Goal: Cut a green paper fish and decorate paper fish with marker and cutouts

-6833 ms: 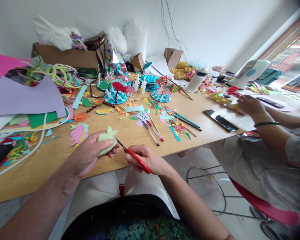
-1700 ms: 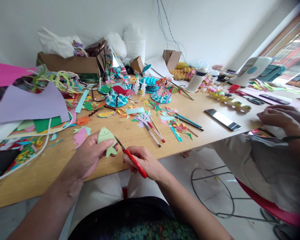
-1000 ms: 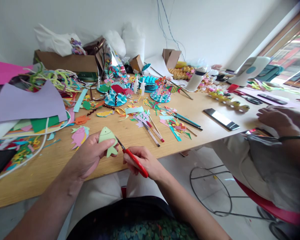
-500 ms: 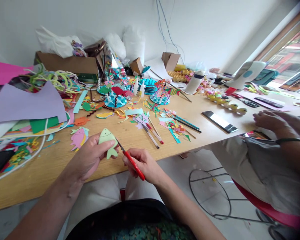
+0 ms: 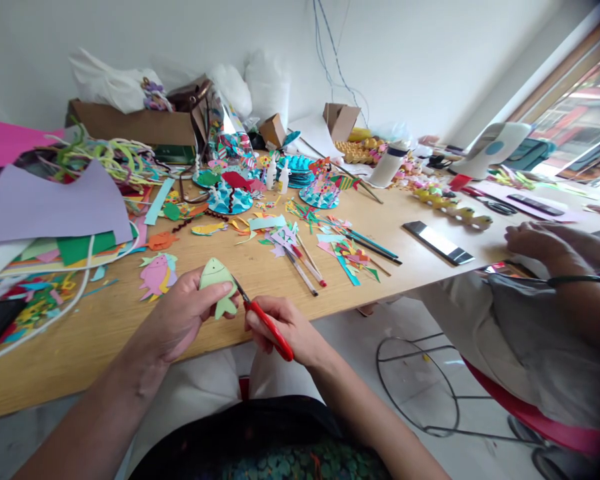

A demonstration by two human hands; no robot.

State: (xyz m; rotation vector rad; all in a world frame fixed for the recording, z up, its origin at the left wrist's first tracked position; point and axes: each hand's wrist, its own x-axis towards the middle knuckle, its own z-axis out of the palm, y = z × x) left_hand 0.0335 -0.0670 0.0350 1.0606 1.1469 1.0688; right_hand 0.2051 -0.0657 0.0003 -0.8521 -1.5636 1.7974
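Note:
Between the thumb and fingers of my left hand (image 5: 187, 307) is a light green paper fish (image 5: 214, 275) with a drawn eye and mouth line, its tail pointing down. My right hand (image 5: 280, 327) grips red-handled scissors (image 5: 273, 331), whose dark blades reach up to the fish's right edge. Whether paper lies between the blades I cannot tell. On the table left of my left hand lie pink, yellow and pale green paper fish (image 5: 156, 273) in an overlapping pile. A yellow-orange paper fish (image 5: 209, 229) lies beyond my left hand.
Pens (image 5: 305, 270) and paper scraps (image 5: 353, 253) lie ahead to the right, near a dark phone-like slab (image 5: 439, 243). A purple sheet (image 5: 55, 203) and white cord (image 5: 87, 280) are at left. Decorated blue discs (image 5: 230, 199) and glue bottles (image 5: 284, 177) stand behind. Another person's hands (image 5: 543, 243) rest at right.
My hands, the fish and the scissors have shifted very slightly to the right in view. Both grips look the same.

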